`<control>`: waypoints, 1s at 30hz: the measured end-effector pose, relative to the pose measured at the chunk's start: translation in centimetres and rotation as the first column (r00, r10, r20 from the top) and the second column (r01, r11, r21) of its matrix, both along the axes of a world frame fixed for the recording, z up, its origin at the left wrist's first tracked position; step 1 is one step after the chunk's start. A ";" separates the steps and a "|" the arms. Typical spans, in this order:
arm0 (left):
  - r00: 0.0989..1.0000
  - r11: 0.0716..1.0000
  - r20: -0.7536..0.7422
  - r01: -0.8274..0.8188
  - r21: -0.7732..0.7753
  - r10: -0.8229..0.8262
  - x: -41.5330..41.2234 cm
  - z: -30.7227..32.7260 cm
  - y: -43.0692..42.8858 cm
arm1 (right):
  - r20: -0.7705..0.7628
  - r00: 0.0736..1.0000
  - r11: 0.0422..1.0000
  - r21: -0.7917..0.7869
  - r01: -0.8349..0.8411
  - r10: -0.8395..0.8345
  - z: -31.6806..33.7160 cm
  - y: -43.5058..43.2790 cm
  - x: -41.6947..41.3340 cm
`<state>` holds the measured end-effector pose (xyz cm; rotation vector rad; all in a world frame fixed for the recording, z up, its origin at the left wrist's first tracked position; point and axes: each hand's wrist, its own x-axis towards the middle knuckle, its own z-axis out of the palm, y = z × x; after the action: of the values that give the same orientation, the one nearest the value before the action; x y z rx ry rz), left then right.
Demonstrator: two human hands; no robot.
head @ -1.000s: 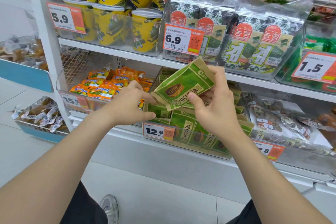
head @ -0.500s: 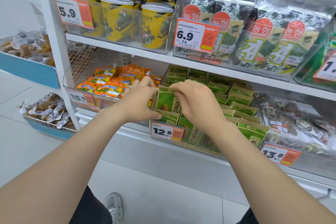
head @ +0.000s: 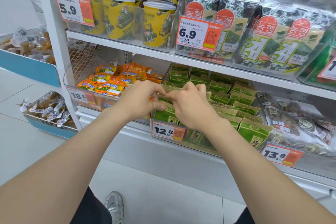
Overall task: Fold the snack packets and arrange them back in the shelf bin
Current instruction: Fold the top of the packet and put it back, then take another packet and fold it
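Note:
A clear shelf bin (head: 203, 148) with a 12.8 price tag (head: 168, 131) holds several green and tan snack packets (head: 241, 100) standing in rows. My left hand (head: 138, 101) and my right hand (head: 190, 105) meet over the bin's front left corner. Both pinch the tan top edge of one green packet (head: 163, 113) that stands at the front of the bin. Their fingertips almost touch above it. My right hand hides most of the packet behind it.
Orange snack packs (head: 109, 82) fill the bin to the left. Dark wrapped snacks (head: 298, 123) lie in the bin to the right. The shelf (head: 181, 58) above carries yellow cups (head: 158, 22) and seaweed packs (head: 269, 42). My grey shoe (head: 114, 205) rests on the white floor.
A second ago both hands held the green packet tilted in the air before the bin. They lowered it into the bin's front left corner and now pinch its top edge.

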<state>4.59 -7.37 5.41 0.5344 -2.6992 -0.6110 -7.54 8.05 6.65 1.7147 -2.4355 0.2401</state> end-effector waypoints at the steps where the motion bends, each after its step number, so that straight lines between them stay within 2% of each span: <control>1: 0.999 1.000 0.038 0.014 -0.002 -0.014 0.1 0.2 0.1 | 0.024 1.000 0.999 0.030 -0.019 0.018 0.2 0.3 0.0; 3: 0.993 0.999 0.110 0.040 -0.033 -0.036 0.3 0.5 0.3 | 0.061 0.998 0.999 -0.026 -0.027 0.028 0.1 0.8 -0.1; 7: 0.991 0.994 0.130 0.054 -0.098 -0.041 0.7 0.6 0.8 | 0.134 0.991 0.943 -0.326 0.069 -0.026 -0.4 0.9 -1.2; 9: 0.990 0.989 0.133 0.065 -0.130 -0.048 0.8 0.6 1.1 | 0.197 0.981 0.926 -0.371 0.074 0.000 -0.2 0.7 -1.7; 14: 0.985 0.968 0.163 0.100 -0.232 -0.062 0.7 0.2 1.7 | 0.223 0.974 0.963 -0.254 0.088 -0.030 0.4 0.0 -1.8; 19: 0.979 0.993 0.190 0.087 -0.074 -0.072 0.7 0.1 1.9 | 0.316 0.933 0.952 -0.189 0.241 -0.173 0.3 -1.3 -1.8; 23: 0.974 0.992 0.195 0.120 -0.034 -0.111 0.8 0.5 2.0 | 0.280 0.906 0.905 -0.195 0.378 -0.318 0.3 -2.0 -2.5; 27: 0.969 0.992 0.212 0.126 0.006 -0.125 1.0 0.9 1.9 | 0.234 0.838 0.824 -0.184 0.536 -0.493 0.3 -3.3 -3.1; 30: 0.965 0.989 0.222 0.147 -0.003 -0.142 1.1 1.1 1.8 | 0.181 0.805 0.790 -0.164 0.591 -0.565 0.1 -4.1 -3.1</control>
<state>5.70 -5.53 6.51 0.4252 -2.9724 -0.5930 -10.63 3.91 6.74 0.8184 -2.7611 0.5118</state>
